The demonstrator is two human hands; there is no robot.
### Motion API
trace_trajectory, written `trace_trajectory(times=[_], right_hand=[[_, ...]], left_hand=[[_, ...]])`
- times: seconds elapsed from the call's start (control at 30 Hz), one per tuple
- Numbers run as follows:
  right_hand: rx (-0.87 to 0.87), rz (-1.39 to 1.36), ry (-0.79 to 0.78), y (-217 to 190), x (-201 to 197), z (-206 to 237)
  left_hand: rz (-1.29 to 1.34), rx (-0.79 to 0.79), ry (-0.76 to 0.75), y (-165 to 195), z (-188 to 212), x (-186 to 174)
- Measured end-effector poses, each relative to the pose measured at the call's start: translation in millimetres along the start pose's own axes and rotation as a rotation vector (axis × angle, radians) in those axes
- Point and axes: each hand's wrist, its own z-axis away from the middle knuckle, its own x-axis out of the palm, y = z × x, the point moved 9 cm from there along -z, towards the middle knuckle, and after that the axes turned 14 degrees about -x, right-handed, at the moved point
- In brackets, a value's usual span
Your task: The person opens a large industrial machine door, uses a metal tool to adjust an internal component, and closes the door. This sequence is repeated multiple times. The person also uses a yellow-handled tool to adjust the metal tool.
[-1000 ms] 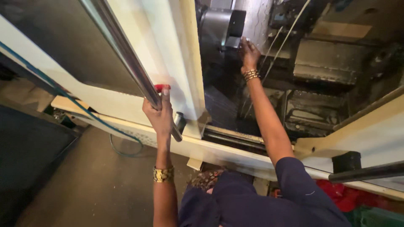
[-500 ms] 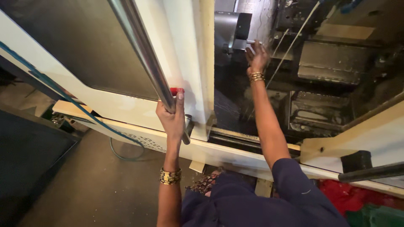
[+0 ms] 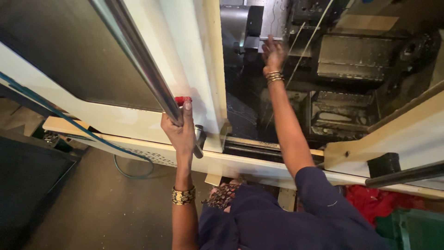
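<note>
Nearest me, my left hand [image 3: 179, 132] has its fingers [image 3: 172, 134] wrapped tight round a smooth, polished steel door handle [image 3: 138, 60] — a long round bar on the cream-painted sliding door [image 3: 185, 51] — with stacked gold bangles [image 3: 183, 195] at the wrist. Farther in, my right hand [image 3: 274, 53] reaches through the opening into the dark, oily machine interior [image 3: 342, 106]; its fingers rest on a dull grey metal part [image 3: 266, 28] — whether pinching or flat, I cannot tell.
</note>
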Motion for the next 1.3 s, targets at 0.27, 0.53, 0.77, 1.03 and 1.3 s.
trace_trajectory(times=[0.27,0.53,0.77,1.03,1.3], right_hand=[[-0.024,-0.077,0.121,-1,-16,-6],[-0.069,-0.043,0.126,-2,-15,-8],[-0.004,-0.04,0.061,3,-9,-7],[0.018,-0.036,0.063,3,-6,-4],[0.046,-0.051,0.038,9,-6,-6]], left_hand=[[-0.01,0.049,-0.001,3,-1,-4],[0.003,-0.008,0.033,0,-3,-12],[-0.009,-0.03,0.074,4,-4,-22],[-0.037,0.001,0.133,5,-11,-35],[-0.04,-0.005,0.187,1,-18,-49]])
